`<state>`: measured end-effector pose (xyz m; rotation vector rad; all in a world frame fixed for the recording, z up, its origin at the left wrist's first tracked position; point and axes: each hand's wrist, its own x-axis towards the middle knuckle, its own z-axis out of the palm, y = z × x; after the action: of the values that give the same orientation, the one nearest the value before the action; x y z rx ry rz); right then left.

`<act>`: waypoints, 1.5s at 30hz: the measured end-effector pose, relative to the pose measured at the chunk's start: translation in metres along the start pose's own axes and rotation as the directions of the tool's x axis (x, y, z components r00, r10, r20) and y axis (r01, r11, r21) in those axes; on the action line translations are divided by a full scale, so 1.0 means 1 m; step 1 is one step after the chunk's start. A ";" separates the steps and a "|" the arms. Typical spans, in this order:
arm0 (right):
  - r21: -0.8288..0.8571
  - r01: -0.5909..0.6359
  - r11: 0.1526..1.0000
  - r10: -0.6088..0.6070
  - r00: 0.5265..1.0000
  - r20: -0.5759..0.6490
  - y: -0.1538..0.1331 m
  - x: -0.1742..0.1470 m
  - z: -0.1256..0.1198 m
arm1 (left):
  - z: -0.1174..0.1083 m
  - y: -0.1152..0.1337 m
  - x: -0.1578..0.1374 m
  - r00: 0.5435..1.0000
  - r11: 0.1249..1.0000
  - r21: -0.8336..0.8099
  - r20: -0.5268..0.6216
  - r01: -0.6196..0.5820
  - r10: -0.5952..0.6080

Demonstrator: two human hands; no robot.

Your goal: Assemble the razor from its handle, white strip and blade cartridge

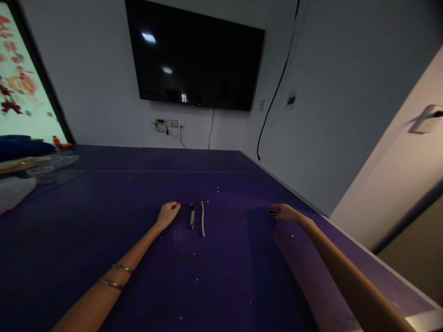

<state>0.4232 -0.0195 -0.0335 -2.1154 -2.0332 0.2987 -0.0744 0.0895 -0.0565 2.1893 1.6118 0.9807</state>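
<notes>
My left hand (pixel 168 213) rests on the purple tabletop, its fingers curled closed; whether anything is inside them is hidden. Just to its right lies a slim tool with a dark and light handle (pixel 192 217), too small to name surely. Beside that tool is a short length of white cable (pixel 203 220), lying roughly lengthwise with a dark upper end. Far to the right, my right hand (pixel 284 212) has its fingers closed around a small dark object (pixel 272 212) at the table surface. The fingers partly cover this object, and its kind cannot be made out.
The purple table (pixel 221 286) meets the walls at the back and right, with small white bits scattered over it. Plastic bags (pixel 15 191) and dark blue cloth (pixel 24 146) lie at the left. A black cable (pixel 273 99) hangs down the wall, near a mounted television (pixel 197 55).
</notes>
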 end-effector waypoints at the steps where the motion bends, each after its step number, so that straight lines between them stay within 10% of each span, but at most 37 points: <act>1: -0.003 0.002 1.000 -0.002 1.000 0.004 0.001 0.001 -0.001 | 0.001 -0.001 0.000 1.000 1.000 -0.007 -0.003 0.001 -0.001; 10: 0.094 0.091 0.991 -0.082 0.992 -0.094 -0.011 0.014 0.007 | 0.005 0.000 -0.001 1.000 0.998 -0.059 -0.010 0.028 -0.028; 26: 0.289 0.524 0.801 -0.492 0.852 -0.179 -0.198 0.041 0.060 | 0.009 0.004 -0.007 0.998 0.998 -0.030 -0.015 0.058 -0.059; 45: 0.283 0.518 0.807 -0.482 0.855 -0.192 -0.208 0.048 0.075 | 0.007 0.009 -0.012 0.997 0.998 0.036 0.046 0.061 -0.062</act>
<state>0.2045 0.0366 -0.0487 -1.3085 -2.1994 0.3872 -0.0651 0.0767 -0.0609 2.1544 1.6763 0.8842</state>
